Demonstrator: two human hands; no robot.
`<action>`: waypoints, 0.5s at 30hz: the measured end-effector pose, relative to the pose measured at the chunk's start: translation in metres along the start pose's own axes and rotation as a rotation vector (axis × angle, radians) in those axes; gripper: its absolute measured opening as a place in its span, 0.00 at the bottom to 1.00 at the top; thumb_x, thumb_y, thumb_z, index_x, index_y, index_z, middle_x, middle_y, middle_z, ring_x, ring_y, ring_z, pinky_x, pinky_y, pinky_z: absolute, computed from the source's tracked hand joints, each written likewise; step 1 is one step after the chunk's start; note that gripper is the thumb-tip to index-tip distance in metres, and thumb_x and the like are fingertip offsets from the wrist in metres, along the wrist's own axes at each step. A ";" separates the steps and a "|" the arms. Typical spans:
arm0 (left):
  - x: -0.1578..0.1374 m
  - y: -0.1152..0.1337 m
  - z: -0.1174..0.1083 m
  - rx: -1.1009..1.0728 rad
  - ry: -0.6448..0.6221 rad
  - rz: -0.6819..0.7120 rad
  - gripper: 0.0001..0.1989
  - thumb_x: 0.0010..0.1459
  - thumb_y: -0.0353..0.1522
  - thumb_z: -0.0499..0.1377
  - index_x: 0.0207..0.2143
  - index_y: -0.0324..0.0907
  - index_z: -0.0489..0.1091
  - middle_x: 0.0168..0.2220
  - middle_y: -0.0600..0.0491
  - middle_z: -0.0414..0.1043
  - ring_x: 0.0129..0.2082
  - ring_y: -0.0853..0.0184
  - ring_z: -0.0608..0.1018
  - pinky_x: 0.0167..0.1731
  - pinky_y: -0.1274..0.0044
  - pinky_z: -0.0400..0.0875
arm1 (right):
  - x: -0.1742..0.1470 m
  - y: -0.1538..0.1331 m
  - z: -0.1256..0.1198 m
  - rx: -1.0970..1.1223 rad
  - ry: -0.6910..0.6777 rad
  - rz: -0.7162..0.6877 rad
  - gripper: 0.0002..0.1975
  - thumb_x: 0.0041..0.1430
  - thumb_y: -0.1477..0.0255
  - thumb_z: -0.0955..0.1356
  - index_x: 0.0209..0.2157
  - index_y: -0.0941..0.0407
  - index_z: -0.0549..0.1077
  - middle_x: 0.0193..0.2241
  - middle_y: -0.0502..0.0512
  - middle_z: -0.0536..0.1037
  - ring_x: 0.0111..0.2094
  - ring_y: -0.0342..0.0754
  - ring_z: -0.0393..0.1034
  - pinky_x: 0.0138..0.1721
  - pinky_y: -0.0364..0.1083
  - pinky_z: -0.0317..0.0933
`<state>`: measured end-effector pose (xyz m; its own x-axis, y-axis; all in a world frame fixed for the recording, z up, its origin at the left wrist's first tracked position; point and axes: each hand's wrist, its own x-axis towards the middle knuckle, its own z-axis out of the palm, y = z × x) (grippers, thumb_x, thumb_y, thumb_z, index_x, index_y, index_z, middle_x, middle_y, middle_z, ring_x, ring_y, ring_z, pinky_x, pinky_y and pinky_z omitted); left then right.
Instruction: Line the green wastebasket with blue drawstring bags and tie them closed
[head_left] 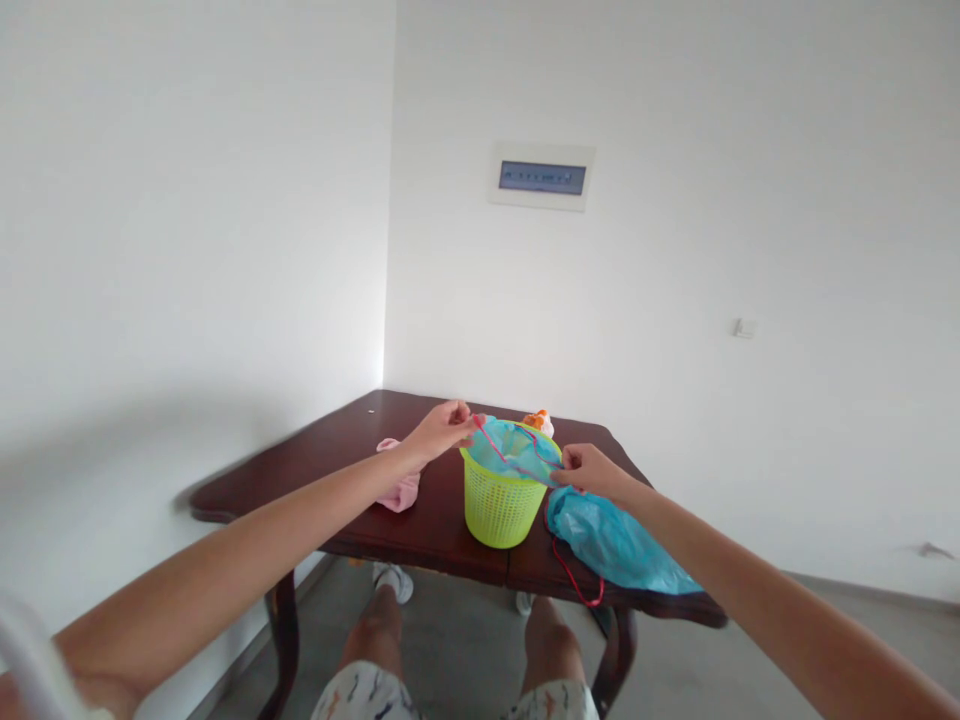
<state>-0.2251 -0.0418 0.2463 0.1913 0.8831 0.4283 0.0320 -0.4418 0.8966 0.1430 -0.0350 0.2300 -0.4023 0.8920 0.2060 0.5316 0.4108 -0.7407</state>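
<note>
A yellow-green perforated waste basket (501,508) stands upright near the front edge of the table. Inside its mouth sits a light-blue drawstring trash bag (495,446), with pink-red strings crossing over the opening. My left hand (445,430) is closed at the left rim, pinching the bag's drawstring. On the right rim, my right hand (589,470) pinches the drawstring and bag edge, so the string stretches between both hands. To the right lies a second blue drawstring bag (615,540), partly behind my right forearm, its red string hanging over the table edge.
The dark brown table (337,440) reaches the corner of the white walls. A pink cloth (401,492) lies left of the basket, partly hidden by my left arm. Behind the basket is an orange-and-white item (540,423). My legs are under the table's front edge.
</note>
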 end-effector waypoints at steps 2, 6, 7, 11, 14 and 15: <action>-0.019 -0.007 0.006 -0.047 -0.138 -0.048 0.36 0.53 0.61 0.81 0.38 0.43 0.74 0.37 0.54 0.79 0.38 0.65 0.82 0.47 0.70 0.82 | -0.009 -0.004 0.004 -0.085 -0.064 0.040 0.31 0.56 0.45 0.81 0.21 0.51 0.67 0.17 0.48 0.72 0.20 0.45 0.68 0.26 0.44 0.58; -0.040 -0.012 0.013 -0.121 -0.235 -0.108 0.29 0.59 0.55 0.81 0.46 0.41 0.84 0.46 0.48 0.85 0.46 0.62 0.85 0.52 0.71 0.80 | -0.024 -0.024 0.015 -0.428 -0.075 0.170 0.35 0.77 0.47 0.71 0.19 0.53 0.73 0.21 0.59 0.79 0.24 0.51 0.75 0.31 0.48 0.65; -0.041 -0.012 0.014 -0.155 -0.220 -0.138 0.26 0.62 0.52 0.81 0.49 0.42 0.84 0.49 0.47 0.86 0.48 0.61 0.85 0.52 0.71 0.80 | -0.026 -0.029 0.018 -0.538 0.005 0.148 0.32 0.78 0.49 0.71 0.21 0.54 0.75 0.26 0.61 0.82 0.28 0.53 0.79 0.33 0.49 0.65; -0.040 -0.007 0.013 -0.450 -0.191 -0.294 0.16 0.63 0.37 0.72 0.50 0.39 0.86 0.49 0.42 0.89 0.49 0.58 0.89 0.52 0.71 0.83 | -0.024 -0.041 0.035 -0.788 0.275 -0.106 0.12 0.77 0.58 0.74 0.45 0.53 0.81 0.50 0.62 0.86 0.51 0.59 0.82 0.46 0.50 0.68; -0.037 -0.001 0.012 -0.617 -0.210 -0.390 0.16 0.63 0.36 0.66 0.48 0.35 0.86 0.45 0.39 0.89 0.45 0.56 0.91 0.52 0.68 0.85 | -0.009 -0.032 0.044 -0.736 0.252 -0.089 0.13 0.79 0.57 0.72 0.47 0.52 0.79 0.47 0.59 0.86 0.49 0.57 0.82 0.47 0.50 0.67; -0.036 0.002 0.011 -0.620 -0.201 -0.408 0.15 0.65 0.36 0.66 0.46 0.35 0.86 0.43 0.41 0.89 0.42 0.57 0.91 0.50 0.68 0.86 | -0.001 -0.026 0.045 -0.699 0.241 -0.035 0.14 0.79 0.56 0.72 0.45 0.52 0.79 0.45 0.59 0.86 0.47 0.57 0.81 0.46 0.50 0.67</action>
<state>-0.2208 -0.0763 0.2312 0.4593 0.8852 0.0742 -0.4057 0.1347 0.9040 0.0962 -0.0553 0.2198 -0.2955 0.8600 0.4160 0.9045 0.3920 -0.1680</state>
